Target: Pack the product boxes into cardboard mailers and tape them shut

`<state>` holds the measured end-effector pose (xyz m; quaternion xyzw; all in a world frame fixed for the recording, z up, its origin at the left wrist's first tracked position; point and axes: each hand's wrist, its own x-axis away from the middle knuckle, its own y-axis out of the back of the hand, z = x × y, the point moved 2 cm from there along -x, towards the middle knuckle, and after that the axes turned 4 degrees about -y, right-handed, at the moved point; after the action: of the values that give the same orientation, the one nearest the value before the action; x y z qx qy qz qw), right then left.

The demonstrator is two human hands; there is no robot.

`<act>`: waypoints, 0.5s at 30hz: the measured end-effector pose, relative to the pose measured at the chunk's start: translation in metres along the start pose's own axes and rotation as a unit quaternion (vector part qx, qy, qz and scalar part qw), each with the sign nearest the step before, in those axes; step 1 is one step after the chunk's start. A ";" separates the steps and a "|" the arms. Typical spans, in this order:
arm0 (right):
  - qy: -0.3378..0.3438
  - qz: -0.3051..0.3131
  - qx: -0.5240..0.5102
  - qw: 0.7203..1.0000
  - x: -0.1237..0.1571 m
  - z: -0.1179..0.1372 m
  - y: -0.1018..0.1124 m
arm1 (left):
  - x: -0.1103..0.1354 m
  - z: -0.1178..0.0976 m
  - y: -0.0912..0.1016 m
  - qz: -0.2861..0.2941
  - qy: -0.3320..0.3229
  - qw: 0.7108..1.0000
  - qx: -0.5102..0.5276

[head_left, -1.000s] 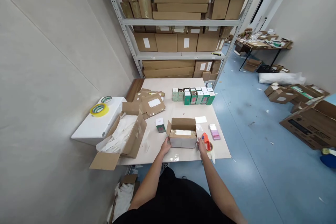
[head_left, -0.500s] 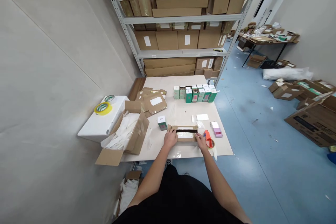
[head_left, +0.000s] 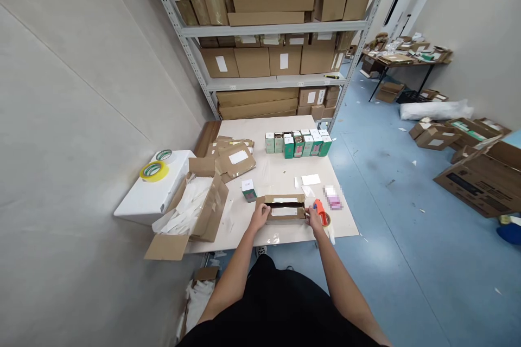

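The step in hand looks to be shutting the one small box [head_left: 285,217], which sits by the near edge of the table [head_left: 280,173], right of that edge's middle; its far flap [head_left: 301,199] and near flap [head_left: 269,212] are folded inward, with a dark slit between them. The left hand [head_left: 260,218] has its fingers bent over the box's left end, and the right hand [head_left: 313,217] has its fingertips at the right end; whether either pinches the card or only presses, I cannot tell. The next move seems to call for even pressure at both ends until the flaps lie level. One orange dispenser [head_left: 319,210] lies just beside the right hand, towards the right edge, with one tape roll [head_left: 328,220] against it. One carton [head_left: 248,191] stands alone beyond the left hand; at the far right corner I count seven cartons [head_left: 298,147] in view from the front, with more behind, too hidden to number. One big box [head_left: 209,217] stands at the near left corner, and two rolls [head_left: 153,178] lie on the white case [head_left: 134,199] beyond the left edge.
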<state>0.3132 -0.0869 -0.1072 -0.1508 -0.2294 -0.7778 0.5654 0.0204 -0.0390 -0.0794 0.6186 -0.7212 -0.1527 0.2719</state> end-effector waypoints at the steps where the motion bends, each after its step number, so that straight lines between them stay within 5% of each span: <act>1: -0.024 0.009 -0.018 1.000 -0.001 -0.002 0.001 | 0.000 0.002 0.002 0.002 0.003 1.000 0.010; 8: -0.023 0.086 -0.018 0.996 -0.009 -0.001 0.006 | 0.009 0.025 -0.001 0.087 -0.042 0.995 -0.028; 15: 0.084 0.118 0.143 0.979 -0.023 0.010 -0.006 | 0.023 0.037 -0.023 -0.007 -0.052 0.996 -0.076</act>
<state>0.3148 -0.0611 -0.1111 -0.0289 -0.2702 -0.6747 0.6862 0.0159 -0.0695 -0.1173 0.5923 -0.7165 -0.2407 0.2792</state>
